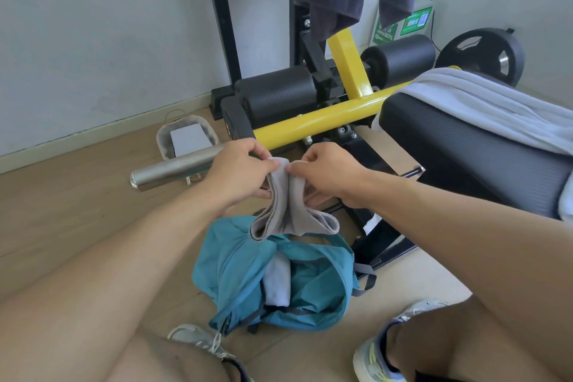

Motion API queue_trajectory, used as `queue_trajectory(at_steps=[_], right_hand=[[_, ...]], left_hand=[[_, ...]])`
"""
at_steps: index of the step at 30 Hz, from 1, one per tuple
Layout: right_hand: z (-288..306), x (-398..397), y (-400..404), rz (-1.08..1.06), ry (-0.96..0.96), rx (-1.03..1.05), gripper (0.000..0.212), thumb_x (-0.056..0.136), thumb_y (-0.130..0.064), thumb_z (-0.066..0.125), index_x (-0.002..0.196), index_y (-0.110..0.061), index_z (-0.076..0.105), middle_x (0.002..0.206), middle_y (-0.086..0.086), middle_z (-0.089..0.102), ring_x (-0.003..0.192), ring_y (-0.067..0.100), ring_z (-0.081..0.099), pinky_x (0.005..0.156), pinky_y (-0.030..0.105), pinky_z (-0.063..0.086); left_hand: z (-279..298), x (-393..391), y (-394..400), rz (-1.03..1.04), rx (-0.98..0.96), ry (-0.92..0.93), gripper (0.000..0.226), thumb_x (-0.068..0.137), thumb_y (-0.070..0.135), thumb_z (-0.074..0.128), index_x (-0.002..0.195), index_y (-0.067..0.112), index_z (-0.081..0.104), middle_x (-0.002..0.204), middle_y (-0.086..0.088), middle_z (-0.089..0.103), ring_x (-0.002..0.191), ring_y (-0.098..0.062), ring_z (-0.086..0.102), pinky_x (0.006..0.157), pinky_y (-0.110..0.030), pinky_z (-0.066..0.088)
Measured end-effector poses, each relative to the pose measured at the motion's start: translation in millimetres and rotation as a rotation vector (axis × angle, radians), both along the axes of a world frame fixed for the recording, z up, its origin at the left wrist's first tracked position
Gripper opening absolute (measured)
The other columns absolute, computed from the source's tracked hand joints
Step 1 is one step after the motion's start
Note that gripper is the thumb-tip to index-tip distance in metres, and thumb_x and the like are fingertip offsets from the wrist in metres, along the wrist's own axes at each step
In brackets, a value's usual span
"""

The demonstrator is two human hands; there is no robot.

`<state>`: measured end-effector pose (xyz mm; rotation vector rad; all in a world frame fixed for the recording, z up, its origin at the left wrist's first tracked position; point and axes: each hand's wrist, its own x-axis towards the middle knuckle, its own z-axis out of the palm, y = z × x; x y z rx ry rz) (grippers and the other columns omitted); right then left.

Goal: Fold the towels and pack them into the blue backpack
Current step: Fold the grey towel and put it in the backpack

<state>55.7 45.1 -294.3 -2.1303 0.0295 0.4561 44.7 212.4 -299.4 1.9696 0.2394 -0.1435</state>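
Observation:
A small grey towel, folded into a thick bundle, hangs in the air above the blue backpack. My left hand pinches its top left corner and my right hand pinches the top right, the two hands nearly touching. The backpack lies open on the wooden floor between my feet, and a white folded towel shows inside its mouth. A pale grey-blue towel lies spread over the black padded bench at the right.
A yellow and black gym machine with black foam rollers stands straight ahead. Its steel bar juts left over the floor. A small grey basket sits by the wall. My shoes flank the backpack. Dark clothes hang above.

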Motion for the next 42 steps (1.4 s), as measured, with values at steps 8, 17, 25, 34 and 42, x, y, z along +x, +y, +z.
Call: queue_trajectory(at_steps=[8,17,25,34,42], right_hand=[[9.7,-2.2,-2.6,0.004,-0.012,0.081,0.039,0.097,-0.037,0.067,0.107,0.001,0.066,0.088,0.014,0.077,0.067,0.023,0.076,0.051,0.025,0.059],[2.5,-2.8,-8.7,0.275,-0.038,-0.009,0.058,0.067,-0.028,0.094,0.116,-0.023,0.063,0.104,-0.010,0.073,0.096,0.007,0.069,0.091,0.030,0.056],[6.2,1.0,-10.7,0.303,-0.168,-0.052,0.043,0.081,-0.002,0.076,0.117,-0.023,0.069,0.100,-0.008,0.070,0.089,0.007,0.066,0.074,0.021,0.057],[15.2,6.1,-24.3,0.423,-0.078,0.178,0.042,0.084,-0.010,0.082,0.119,-0.017,0.061,0.110,0.001,0.075,0.088,0.008,0.073,0.073,0.023,0.060],[0.3,9.1,-38.8,0.690,0.028,-0.246,0.051,0.079,-0.042,0.085,0.124,-0.026,0.066,0.117,-0.013,0.071,0.108,0.008,0.067,0.102,0.033,0.054]], left_hand=[[5.5,-3.4,-7.7,0.041,-0.111,0.073,0.011,0.093,0.011,0.072,0.091,0.005,0.062,0.092,-0.020,0.068,0.070,-0.027,0.071,0.062,-0.040,0.064],[13.4,-13.4,-6.7,0.065,-0.367,0.166,0.006,0.097,0.003,0.064,0.103,0.001,0.063,0.094,-0.023,0.075,0.070,-0.027,0.077,0.061,-0.031,0.061],[17.2,-3.7,13.6,-0.139,0.073,0.026,0.037,0.083,0.013,0.080,0.115,0.022,0.065,0.100,-0.001,0.071,0.086,-0.013,0.069,0.083,-0.033,0.057],[6.8,-7.9,32.7,-0.563,0.099,0.106,0.048,0.074,0.053,0.086,0.115,0.031,0.074,0.112,0.004,0.077,0.110,-0.019,0.071,0.102,-0.052,0.053],[4.2,-7.1,29.7,-0.442,0.032,0.154,0.057,0.076,0.065,0.063,0.108,0.020,0.075,0.105,-0.002,0.079,0.102,-0.024,0.074,0.098,-0.051,0.055]])
